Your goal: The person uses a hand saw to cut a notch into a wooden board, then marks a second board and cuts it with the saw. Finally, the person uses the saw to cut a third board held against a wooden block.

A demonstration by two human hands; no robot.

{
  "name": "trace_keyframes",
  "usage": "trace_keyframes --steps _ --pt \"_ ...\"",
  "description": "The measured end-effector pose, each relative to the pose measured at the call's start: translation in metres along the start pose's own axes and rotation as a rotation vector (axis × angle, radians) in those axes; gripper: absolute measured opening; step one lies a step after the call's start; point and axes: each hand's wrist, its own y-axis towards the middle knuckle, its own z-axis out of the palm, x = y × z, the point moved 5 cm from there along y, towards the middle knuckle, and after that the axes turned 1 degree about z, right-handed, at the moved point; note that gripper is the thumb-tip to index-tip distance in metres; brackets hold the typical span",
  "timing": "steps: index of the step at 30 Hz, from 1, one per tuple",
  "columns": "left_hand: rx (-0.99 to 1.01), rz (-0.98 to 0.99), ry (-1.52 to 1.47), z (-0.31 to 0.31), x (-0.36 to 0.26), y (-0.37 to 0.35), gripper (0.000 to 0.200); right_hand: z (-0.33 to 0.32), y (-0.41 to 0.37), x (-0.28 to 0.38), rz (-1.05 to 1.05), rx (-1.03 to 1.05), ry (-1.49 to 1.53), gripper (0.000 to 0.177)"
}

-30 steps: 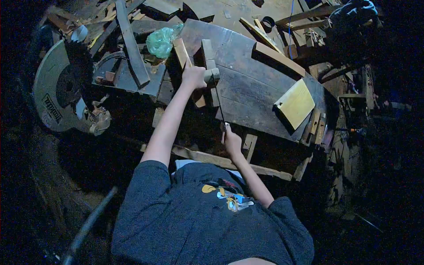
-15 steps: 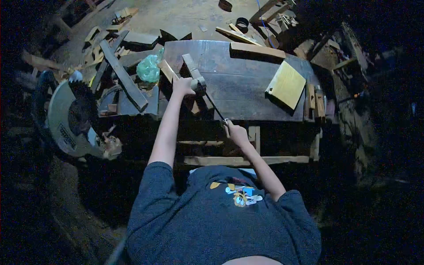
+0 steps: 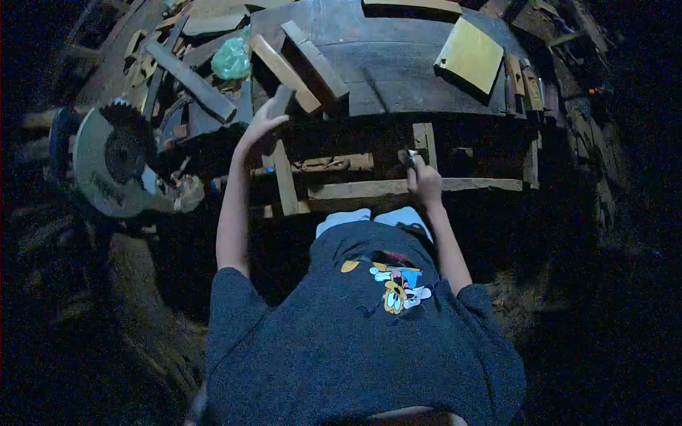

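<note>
At the bench's front edge, my left hand (image 3: 264,126) is closed around a small wooden block (image 3: 283,101), with the thumb along its near side. My right hand (image 3: 426,182) is closed on a slim tool (image 3: 411,155), in front of the bench and apart from the block. Only a short shiny part above the fingers is clear; the rest is dark or blurred, and its kind cannot be made out. Beyond my left hand, a pale wooden piece (image 3: 284,71) and a thicker wooden beam (image 3: 316,62) lie side by side on the dark bench (image 3: 398,60).
A yellowish square board (image 3: 470,55) lies at the bench's right, beside several narrow wooden tools (image 3: 526,82). Left stand a circular saw (image 3: 106,163) with a toothed blade, a green plastic bag (image 3: 231,58) and a grey plank (image 3: 190,80). A wooden rail (image 3: 419,187) runs below the bench.
My left hand has moved left and toward me with the block. My right hand has moved right, and the tool has come away from the block. The view has tilted down.
</note>
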Motion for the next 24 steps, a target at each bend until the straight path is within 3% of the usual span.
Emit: trace_keyframes --steps 1,2,6,10,13,19,21,24 --pt "-0.018 -0.016 0.002 -0.001 0.004 -0.025 0.047 0.002 -0.01 -0.016 0.112 -0.002 0.027 0.019" --pt "-0.053 -0.157 -0.05 0.0 0.012 -0.053 0.045 0.003 -0.02 -0.033 0.225 -0.001 0.055 0.017" --pt "-0.213 -0.631 -0.246 0.038 0.005 -0.165 0.031 -0.017 -0.047 -0.054 0.305 0.098 0.101 0.019" --pt "-0.323 -0.724 -0.257 0.082 -0.005 -0.231 0.028 -0.024 -0.069 -0.074 0.382 0.31 0.123 0.021" --pt "-0.358 -0.867 -0.273 0.103 -0.004 -0.253 0.03 -0.033 -0.073 -0.08 0.253 0.219 0.106 0.019" --pt "-0.485 -0.75 -0.194 0.106 -0.015 -0.224 0.04 -0.039 -0.071 -0.085 0.263 0.218 0.134 0.019" --pt "-0.503 -0.77 0.136 0.094 -0.01 -0.214 0.044 -0.04 -0.071 -0.083 0.261 0.193 0.148 0.019" --pt "-0.531 -0.676 0.109 0.076 -0.008 -0.193 0.048 -0.038 -0.072 -0.076 0.276 0.204 0.154 0.017"
